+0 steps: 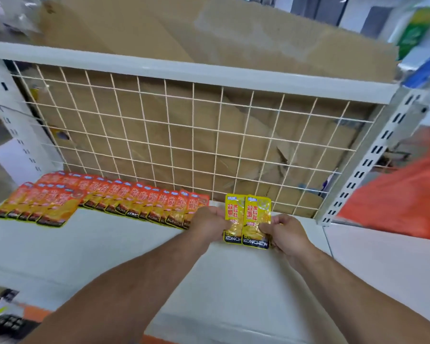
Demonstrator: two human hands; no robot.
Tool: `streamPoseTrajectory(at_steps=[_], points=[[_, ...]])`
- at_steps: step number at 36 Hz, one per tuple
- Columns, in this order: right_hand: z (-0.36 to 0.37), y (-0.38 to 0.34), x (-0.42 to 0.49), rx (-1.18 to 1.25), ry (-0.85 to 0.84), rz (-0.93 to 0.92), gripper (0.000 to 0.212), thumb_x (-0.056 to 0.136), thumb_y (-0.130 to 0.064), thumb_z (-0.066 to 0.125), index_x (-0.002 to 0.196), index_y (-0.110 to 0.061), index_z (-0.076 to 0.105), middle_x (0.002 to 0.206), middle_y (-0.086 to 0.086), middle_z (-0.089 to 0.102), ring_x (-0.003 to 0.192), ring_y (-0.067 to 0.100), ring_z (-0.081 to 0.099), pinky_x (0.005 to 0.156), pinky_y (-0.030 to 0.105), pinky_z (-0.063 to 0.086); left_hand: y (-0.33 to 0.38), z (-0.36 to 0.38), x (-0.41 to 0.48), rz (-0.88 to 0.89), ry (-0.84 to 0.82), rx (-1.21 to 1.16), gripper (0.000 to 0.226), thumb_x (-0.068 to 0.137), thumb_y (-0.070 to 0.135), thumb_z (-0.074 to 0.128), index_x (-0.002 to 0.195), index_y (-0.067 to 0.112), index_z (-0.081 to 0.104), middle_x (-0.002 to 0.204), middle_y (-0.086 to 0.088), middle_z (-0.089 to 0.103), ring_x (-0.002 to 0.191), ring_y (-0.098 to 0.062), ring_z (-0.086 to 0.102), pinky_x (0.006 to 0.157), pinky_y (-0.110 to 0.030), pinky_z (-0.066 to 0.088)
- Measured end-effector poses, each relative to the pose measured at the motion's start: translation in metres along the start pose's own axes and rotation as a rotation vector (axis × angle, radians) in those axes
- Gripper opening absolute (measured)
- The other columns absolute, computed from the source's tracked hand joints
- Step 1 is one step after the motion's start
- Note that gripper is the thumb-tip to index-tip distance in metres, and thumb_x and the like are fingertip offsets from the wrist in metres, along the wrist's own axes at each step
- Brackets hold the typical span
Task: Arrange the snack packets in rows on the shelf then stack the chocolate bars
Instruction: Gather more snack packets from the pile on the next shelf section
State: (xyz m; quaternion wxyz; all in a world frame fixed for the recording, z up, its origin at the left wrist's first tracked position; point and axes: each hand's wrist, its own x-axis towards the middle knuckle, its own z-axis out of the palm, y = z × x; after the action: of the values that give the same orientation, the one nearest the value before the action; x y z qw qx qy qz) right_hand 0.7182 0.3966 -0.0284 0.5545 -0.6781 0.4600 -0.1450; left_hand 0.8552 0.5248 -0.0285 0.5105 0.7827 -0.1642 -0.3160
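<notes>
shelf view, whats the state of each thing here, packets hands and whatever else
orange packets: lying in two overlapping rows on the shelf's left
yellow packets: two side by side, overlapping, held by both hands
left hand: gripping the left yellow packet
right hand: pinching the right yellow packet
shelf: bare in front and to the right
wire mesh back: upright, cardboard behind it

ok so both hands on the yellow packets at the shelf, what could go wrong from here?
1. The left hand and right hand each pinch only one edge of the two overlapping yellow packets; one could slip and skew.
2. The left hand sits right against the end of the orange packet row; a nudge may disturb its overlap.
3. The yellow packets lie close to the wire mesh, so pushing them back could snag their tops.
</notes>
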Motion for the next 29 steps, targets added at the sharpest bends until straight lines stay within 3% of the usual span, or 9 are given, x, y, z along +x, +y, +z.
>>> streamPoseTrajectory(at_steps=[4, 7, 11, 14, 17, 19, 23, 26, 29], points=[[-0.020, 0.016, -0.006, 0.044, 0.089, 0.039, 0.031, 0.081, -0.006, 0.073, 0.066, -0.016, 0.047, 0.045, 0.000, 0.054, 0.039, 0.014, 0.038, 0.043, 0.024, 0.029, 0.000, 0.025, 0.010, -0.004, -0.068, 0.090, 0.017, 0.082, 0.008, 0.074, 0.080, 0.014, 0.059, 0.061, -0.003, 0.054, 0.047, -0.015, 0.048, 0.039, -0.014, 0.036], [-0.036, 0.026, -0.010, 0.072, 0.152, 0.066, 0.032, 0.082, -0.007, 0.074, 0.067, -0.016, 0.047, 0.041, -0.007, 0.051, 0.038, 0.011, 0.040, 0.044, 0.025, 0.030, 0.005, 0.041, 0.018, 0.020, -0.137, 0.190, 0.013, 0.083, 0.012, 0.073, 0.084, 0.015, 0.060, 0.072, -0.002, 0.058, 0.060, -0.019, 0.057, 0.054, -0.020, 0.051], [-0.055, 0.035, -0.009, 0.065, 0.211, 0.080, 0.032, 0.082, -0.008, 0.075, 0.067, -0.016, 0.048, 0.043, -0.007, 0.049, 0.038, 0.012, 0.041, 0.046, 0.026, 0.032, 0.013, 0.061, 0.023, 0.044, -0.155, 0.266, 0.023, 0.083, 0.012, 0.071, 0.069, 0.021, 0.054, 0.083, -0.007, 0.062, 0.080, -0.027, 0.066, 0.077, -0.037, 0.061], [-0.065, 0.039, -0.004, 0.068, 0.223, 0.084, 0.030, 0.082, -0.009, 0.075, 0.069, -0.014, 0.048, 0.044, -0.006, 0.049, 0.039, 0.013, 0.040, 0.046, 0.026, 0.031, 0.015, 0.072, 0.028, 0.054, -0.137, 0.330, 0.025, 0.083, 0.015, 0.070, 0.066, 0.022, 0.053, 0.085, -0.008, 0.063, 0.088, -0.027, 0.068, 0.081, -0.037, 0.060], [-0.072, 0.040, 0.002, 0.078, 0.209, 0.079, 0.029, 0.082, -0.009, 0.075, 0.073, -0.014, 0.048, 0.047, -0.003, 0.050, 0.039, 0.014, 0.039, 0.045, 0.027, 0.030, 0.018, 0.079, 0.032, 0.065, -0.083, 0.443, 0.031, 0.086, 0.022, 0.067, 0.062, 0.019, 0.048, 0.073, 0.000, 0.057, 0.089, -0.025, 0.066, 0.061, -0.024, 0.052], [-0.076, 0.041, 0.007, 0.093, 0.196, 0.076, 0.031, 0.082, -0.008, 0.075, 0.072, -0.015, 0.047, 0.049, -0.001, 0.050, 0.039, 0.015, 0.038, 0.043, 0.025, 0.028, 0.019, 0.084, 0.034, 0.094, -0.019, 0.526, 0.039, 0.089, 0.028, 0.063, 0.057, 0.015, 0.042, 0.063, 0.004, 0.048, 0.094, -0.021, 0.065, 0.044, -0.021, 0.031], [-0.080, 0.043, 0.016, 0.106, 0.167, 0.078, 0.032, 0.083, -0.006, 0.074, 0.072, -0.015, 0.045, 0.049, 0.000, 0.048, 0.037, 0.014, 0.036, 0.038, 0.020, 0.027, 0.020, 0.091, 0.039, 0.168, -0.039, 0.682, 0.036, 0.081, 0.019, 0.062, 0.055, 0.013, 0.038, 0.079, -0.005, 0.067, 0.095, -0.025, 0.065, 0.050, -0.026, 0.030], [-0.083, 0.045, 0.021, 0.118, 0.141, 0.078, 0.033, 0.085, -0.005, 0.073, 0.071, -0.015, 0.045, 0.043, -0.004, 0.049, 0.034, 0.010, 0.036, 0.036, 0.019, 0.027, 0.018, 0.095, 0.039, 0.153, -0.012, 0.659, 0.032, 0.075, 0.015, 0.063, 0.053, 0.011, 0.041, 0.054, -0.001, 0.052, 0.083, -0.028, 0.067, 0.043, -0.026, 0.031], [-0.086, 0.046, 0.024, 0.119, 0.126, 0.075, 0.032, 0.084, -0.005, 0.074, 0.071, -0.015, 0.046, 0.044, -0.005, 0.051, 0.032, 0.007, 0.039, 0.036, 0.019, 0.029, 0.016, 0.099, 0.041, 0.166, 0.016, 0.658, 0.029, 0.073, 0.013, 0.062, 0.055, 0.012, 0.040, 0.058, -0.006, 0.055, 0.081, -0.031, 0.067, 0.040, -0.026, 0.028]])
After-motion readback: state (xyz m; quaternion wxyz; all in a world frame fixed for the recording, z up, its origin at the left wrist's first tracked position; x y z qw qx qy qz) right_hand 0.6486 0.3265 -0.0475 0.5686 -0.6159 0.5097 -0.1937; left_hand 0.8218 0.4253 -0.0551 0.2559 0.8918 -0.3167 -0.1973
